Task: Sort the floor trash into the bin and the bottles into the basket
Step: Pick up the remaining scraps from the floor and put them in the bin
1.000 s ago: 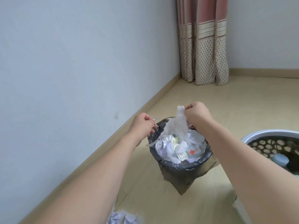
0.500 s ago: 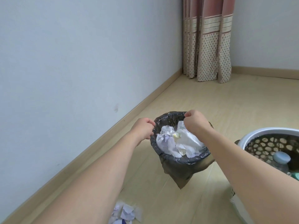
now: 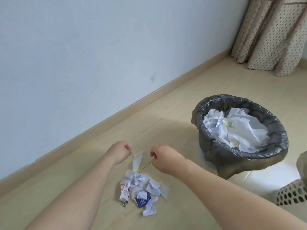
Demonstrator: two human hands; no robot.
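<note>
A pile of floor trash (image 3: 141, 186) lies in front of me: crumpled white paper, a small white carton, a blue card and a clear plastic strip. My left hand (image 3: 120, 151) and my right hand (image 3: 163, 155) hover side by side just beyond the pile, a little apart. Both have their fingers curled and hold nothing. The bin (image 3: 269, 117), lined with a black bag, stands to the right. It is full of crumpled paper and white plastic. A corner of the white lattice basket (image 3: 290, 195) shows at the right edge; its inside is out of view.
A pale blue wall with a wooden skirting board (image 3: 149, 98) runs along the left. A dotted curtain (image 3: 272, 39) hangs in the far right corner. The floor is light wood planks.
Both hands left the bin, where the right had dropped white plastic, and came down to the left over the floor pile. My view swung down and left.
</note>
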